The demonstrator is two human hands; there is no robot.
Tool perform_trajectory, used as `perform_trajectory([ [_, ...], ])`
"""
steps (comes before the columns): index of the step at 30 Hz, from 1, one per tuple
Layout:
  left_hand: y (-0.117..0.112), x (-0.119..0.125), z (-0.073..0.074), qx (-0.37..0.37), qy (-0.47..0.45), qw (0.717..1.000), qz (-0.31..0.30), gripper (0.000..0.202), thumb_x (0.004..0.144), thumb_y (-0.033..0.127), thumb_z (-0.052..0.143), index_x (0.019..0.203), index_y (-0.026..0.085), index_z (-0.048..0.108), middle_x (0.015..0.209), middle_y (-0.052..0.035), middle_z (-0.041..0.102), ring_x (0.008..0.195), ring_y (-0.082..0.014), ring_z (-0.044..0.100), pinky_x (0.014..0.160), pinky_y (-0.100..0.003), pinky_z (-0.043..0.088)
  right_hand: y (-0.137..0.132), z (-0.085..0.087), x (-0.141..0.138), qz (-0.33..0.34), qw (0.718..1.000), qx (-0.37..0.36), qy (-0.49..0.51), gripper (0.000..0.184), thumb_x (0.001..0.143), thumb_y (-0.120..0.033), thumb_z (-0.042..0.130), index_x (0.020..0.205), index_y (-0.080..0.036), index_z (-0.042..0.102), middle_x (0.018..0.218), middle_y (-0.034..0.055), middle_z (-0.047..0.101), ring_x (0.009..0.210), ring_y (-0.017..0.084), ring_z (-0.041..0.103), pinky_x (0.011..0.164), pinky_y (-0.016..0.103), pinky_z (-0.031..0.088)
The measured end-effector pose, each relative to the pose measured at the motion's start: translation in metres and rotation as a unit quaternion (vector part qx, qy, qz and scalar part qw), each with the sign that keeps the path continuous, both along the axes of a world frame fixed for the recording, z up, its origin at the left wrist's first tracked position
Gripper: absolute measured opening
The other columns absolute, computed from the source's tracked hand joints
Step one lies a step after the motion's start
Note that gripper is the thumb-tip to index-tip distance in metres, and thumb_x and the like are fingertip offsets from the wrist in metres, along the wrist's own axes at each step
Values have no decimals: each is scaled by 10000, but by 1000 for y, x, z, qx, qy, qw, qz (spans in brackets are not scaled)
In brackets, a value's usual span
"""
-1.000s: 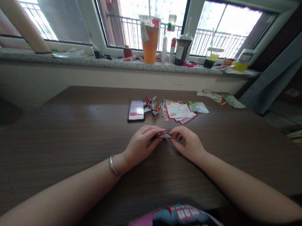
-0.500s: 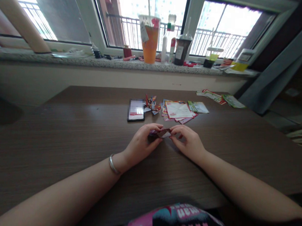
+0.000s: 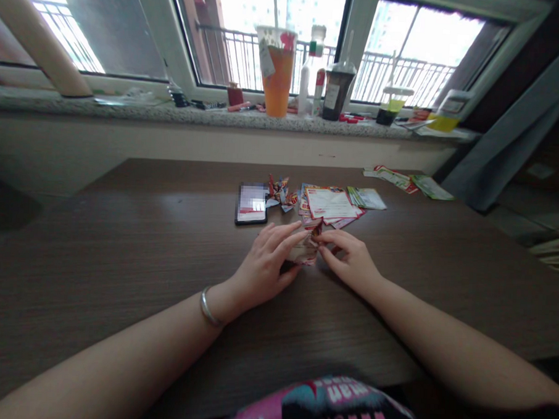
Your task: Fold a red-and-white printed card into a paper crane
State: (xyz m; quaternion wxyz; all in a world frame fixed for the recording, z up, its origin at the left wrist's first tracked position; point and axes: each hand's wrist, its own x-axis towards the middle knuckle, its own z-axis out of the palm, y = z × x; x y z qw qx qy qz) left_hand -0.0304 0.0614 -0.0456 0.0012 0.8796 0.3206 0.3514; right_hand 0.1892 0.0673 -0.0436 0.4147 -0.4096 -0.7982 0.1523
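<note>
A folded piece of printed paper [image 3: 303,254], pale on its near face with reddish edges, is between my hands over the table. My left hand [image 3: 270,255] holds its left side, fingers stretched across the top and thumb underneath. At its right edge, my right hand [image 3: 349,256] pinches a raised, dark red fold between thumb and forefinger. Just beyond lies a pile of printed leaflets [image 3: 331,204], a white one on top. To the left of the pile are a crumpled colourful paper piece [image 3: 283,192] and a phone [image 3: 252,204] with a blurred screen.
More leaflets [image 3: 413,183] lie at the table's far right corner. Behind the table [image 3: 120,246], a stone windowsill [image 3: 218,117] bears a tall orange drink cup [image 3: 278,73], a dark drink cup [image 3: 336,91], bottles and small items. A grey curtain [image 3: 509,133] hangs at the right.
The paper has turned so its pale face shows, and a fold now stands up at its right. My left fingers have spread out over it. My right hand stays nearly in place.
</note>
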Motion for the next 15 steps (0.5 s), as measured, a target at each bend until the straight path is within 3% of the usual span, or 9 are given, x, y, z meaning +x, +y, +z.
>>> perform_trajectory([
  [4, -3, -1, 0, 52, 41, 998, 3, 392, 828, 179, 598, 1211, 262, 581, 1457, -94, 373, 1351, -287, 332, 1129, -530, 276, 1, 0, 0, -21, 999, -26, -1, 180, 848, -198, 563, 966, -209, 700, 946, 46, 707, 834, 164, 640, 646, 264, 531],
  [8, 0, -3, -1, 69, 85, 994, -18, 212, 870, 176, 546, 991, 279, 687, 1334, -29, 528, 1297, -246, 401, 1130, -499, 280, 5, -5, 2, -57, 995, -76, 1, 184, 834, -233, 583, 980, -204, 692, 983, 49, 713, 805, 168, 650, 647, 278, 528],
  [15, 6, -3, -5, 18, 136, 989, -59, 204, 914, 223, 493, 1021, 250, 665, 1214, -11, 636, 1178, -204, 525, 1093, -461, 335, 17, -15, 11, -99, 985, -142, -25, 271, 796, -327, 644, 1034, -206, 695, 946, 46, 727, 711, 166, 641, 688, 320, 525],
])
